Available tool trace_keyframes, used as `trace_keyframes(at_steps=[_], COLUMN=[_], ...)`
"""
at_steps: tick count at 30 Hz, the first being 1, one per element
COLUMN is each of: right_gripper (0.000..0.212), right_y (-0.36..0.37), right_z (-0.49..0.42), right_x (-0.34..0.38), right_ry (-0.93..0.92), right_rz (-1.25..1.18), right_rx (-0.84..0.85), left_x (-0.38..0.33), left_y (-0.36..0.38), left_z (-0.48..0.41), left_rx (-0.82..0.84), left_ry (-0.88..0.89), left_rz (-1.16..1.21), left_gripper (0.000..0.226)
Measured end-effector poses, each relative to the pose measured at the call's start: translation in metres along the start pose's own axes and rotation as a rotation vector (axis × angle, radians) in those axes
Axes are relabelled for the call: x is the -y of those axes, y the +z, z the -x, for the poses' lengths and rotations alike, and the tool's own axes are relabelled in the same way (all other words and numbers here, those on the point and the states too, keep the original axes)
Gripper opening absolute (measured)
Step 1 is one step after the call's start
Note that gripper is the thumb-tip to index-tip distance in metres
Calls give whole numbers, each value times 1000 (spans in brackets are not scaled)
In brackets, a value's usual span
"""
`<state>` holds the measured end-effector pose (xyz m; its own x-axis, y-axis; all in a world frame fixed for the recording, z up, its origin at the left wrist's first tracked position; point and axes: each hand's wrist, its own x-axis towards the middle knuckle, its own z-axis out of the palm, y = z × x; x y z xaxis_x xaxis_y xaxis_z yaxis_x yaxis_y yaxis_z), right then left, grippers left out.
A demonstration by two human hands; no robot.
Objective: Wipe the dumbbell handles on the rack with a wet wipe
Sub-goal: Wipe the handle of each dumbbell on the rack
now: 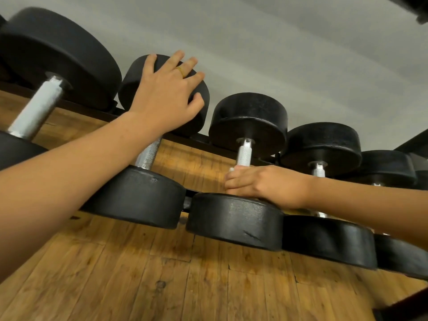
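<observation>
A row of black dumbbells with knurled silver handles lies across the rack (201, 139). My left hand (166, 93) rests with spread fingers on the far head (129, 84) of the second dumbbell; its handle (148, 154) shows below my wrist. My right hand (261, 184) grips the lower part of the third dumbbell's handle (244, 154), just above its near head (234, 221). A sliver of white wet wipe (231, 169) peeks out at my fingertips; most of it is hidden in my fist.
A larger dumbbell (39, 105) lies at the far left, and smaller ones (324, 147) continue to the right under my forearm. Wooden floorboards (162, 274) show below the rack. A grey wall (278, 54) rises behind.
</observation>
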<state>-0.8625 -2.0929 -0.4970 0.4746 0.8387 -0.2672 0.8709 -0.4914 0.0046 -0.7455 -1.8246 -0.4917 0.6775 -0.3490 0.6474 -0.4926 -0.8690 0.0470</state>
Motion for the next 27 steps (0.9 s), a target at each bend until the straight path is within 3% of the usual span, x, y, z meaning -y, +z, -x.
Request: trace_keyframes(at_steps=[6,10,13,15,18,22,27], right_gripper=[46,35,30,31,31,20,17], right_y=[-14,-17,-6,-6,-23,-31,13], right_z=[4,14,21,28,54,73,48], right_x=[-11,1,26,46,69,108,165], right_ry=[-70,78,350,644,1020,1253,1449], right_rz=[31,-16,-99,-232,-389,-407,-372], right_rx=[127,-176,-478,-679,-657,-776,-1014], left_x=[-1,-1,-1,-2,-3,-10,-14], left_y=[-1,0,-1,-3,-5,-9,-11], left_z=[1,0,0,1,1,7,7], left_rx=[-4,-1,8,20,46,110,137], left_ry=[2,-12,-17,-19,-19,57,107], left_rz=[14,23,32,33,30,2,-35], left_gripper=[51,53,54,55,53,48,45])
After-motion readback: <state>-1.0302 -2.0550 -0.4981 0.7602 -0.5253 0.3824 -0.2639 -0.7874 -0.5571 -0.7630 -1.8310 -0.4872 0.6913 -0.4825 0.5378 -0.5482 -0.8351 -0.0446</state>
